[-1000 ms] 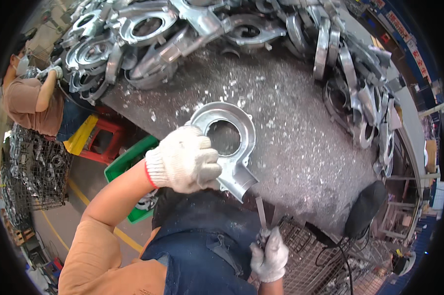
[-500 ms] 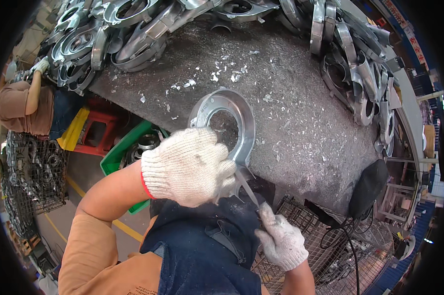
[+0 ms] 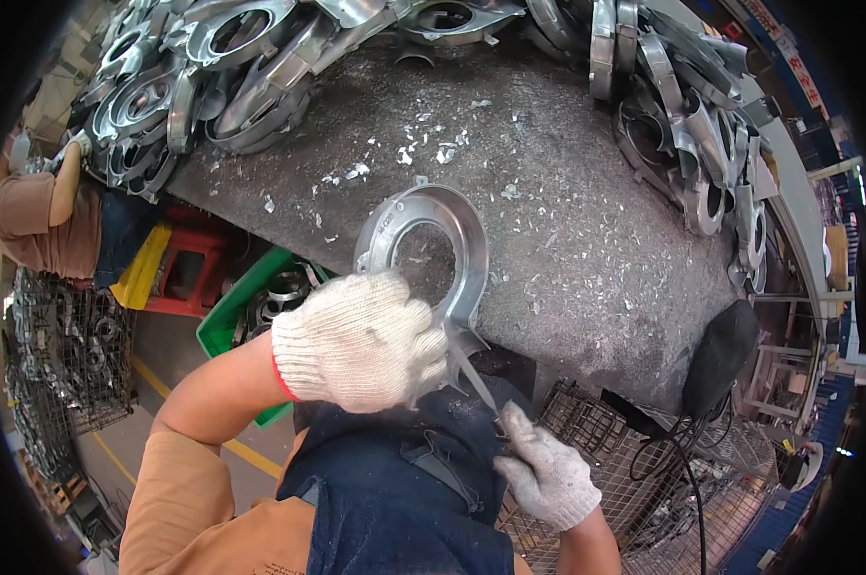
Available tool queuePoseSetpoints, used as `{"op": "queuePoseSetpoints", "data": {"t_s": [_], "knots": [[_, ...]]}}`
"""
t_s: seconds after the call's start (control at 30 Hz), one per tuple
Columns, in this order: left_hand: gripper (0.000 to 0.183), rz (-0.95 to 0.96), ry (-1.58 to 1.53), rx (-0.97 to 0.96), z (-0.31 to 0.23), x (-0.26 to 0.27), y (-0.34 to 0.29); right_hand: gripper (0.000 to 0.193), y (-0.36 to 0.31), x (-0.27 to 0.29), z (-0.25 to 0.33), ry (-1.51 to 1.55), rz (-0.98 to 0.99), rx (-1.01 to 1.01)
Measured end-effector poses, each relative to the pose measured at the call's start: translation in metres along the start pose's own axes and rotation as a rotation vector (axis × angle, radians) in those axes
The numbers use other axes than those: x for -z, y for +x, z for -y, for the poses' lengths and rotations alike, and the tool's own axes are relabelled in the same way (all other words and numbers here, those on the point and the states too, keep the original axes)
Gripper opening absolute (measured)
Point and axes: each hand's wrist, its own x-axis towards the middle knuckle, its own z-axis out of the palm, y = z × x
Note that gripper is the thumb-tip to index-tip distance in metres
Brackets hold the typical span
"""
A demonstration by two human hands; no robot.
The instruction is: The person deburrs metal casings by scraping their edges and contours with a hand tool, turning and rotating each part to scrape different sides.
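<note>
My left hand (image 3: 361, 342), in a white knit glove with a red cuff edge, is closed round the lower left side of a silver ring-shaped metal casting (image 3: 468, 244). The casting's round opening stands above the glove, over the table's near edge. My right hand (image 3: 551, 470), also gloved, grips a slim, flat grey file (image 3: 477, 380). The file slants up leftward, its upper end at the casting's lower spout-like part. My left fingers hide some of that part, and the file's handle is mostly inside my right glove.
Piles of similar castings (image 3: 236, 38) line the far side and right of the dark worktable (image 3: 567, 249), where metal flakes lie scattered. A green bin (image 3: 224, 321) with metal parts and a red stool (image 3: 185, 273) stand left. Another person (image 3: 54, 225) works far left. Wire baskets (image 3: 586, 431) and a black cable (image 3: 696, 498) are at right.
The casting and my left hand have shifted slightly left and down in the view. The file's upper end has moved a little left and down with them. Both grips look the same.
</note>
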Motion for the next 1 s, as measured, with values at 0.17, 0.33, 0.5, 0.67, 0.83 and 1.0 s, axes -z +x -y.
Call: {"op": "queuePoseSetpoints", "data": {"t_s": [0.17, 0.33, 0.5, 0.67, 0.83, 1.0], "knots": [[0.023, -0.095, -0.041, -0.013, 0.005, -0.023, -0.008, 0.072, 0.006, 0.007, 0.000, -0.204, 0.128, 0.003], [0.023, -0.147, -0.024, -0.025, 0.003, -0.032, -0.004, 0.073, 0.011, 0.019, 0.007, -0.144, 0.184, -0.018], [0.023, -0.159, -0.074, 0.013, -0.007, -0.045, 0.006, 0.076, 0.001, 0.013, -0.002, -0.077, 0.142, -0.063], [0.021, -0.326, -0.148, 0.020, -0.015, -0.072, 0.025, 0.078, 0.003, 0.014, 0.017, -0.005, 0.012, -0.252], [0.021, -0.327, -0.255, -0.004, -0.008, -0.101, 0.021, 0.075, -0.007, 0.022, 0.028, -0.219, 0.013, -0.245], [0.025, -0.318, -0.316, -0.010, -0.003, -0.103, 0.014, 0.076, 0.003, 0.021, 0.044, -0.405, 0.019, -0.288]]}}
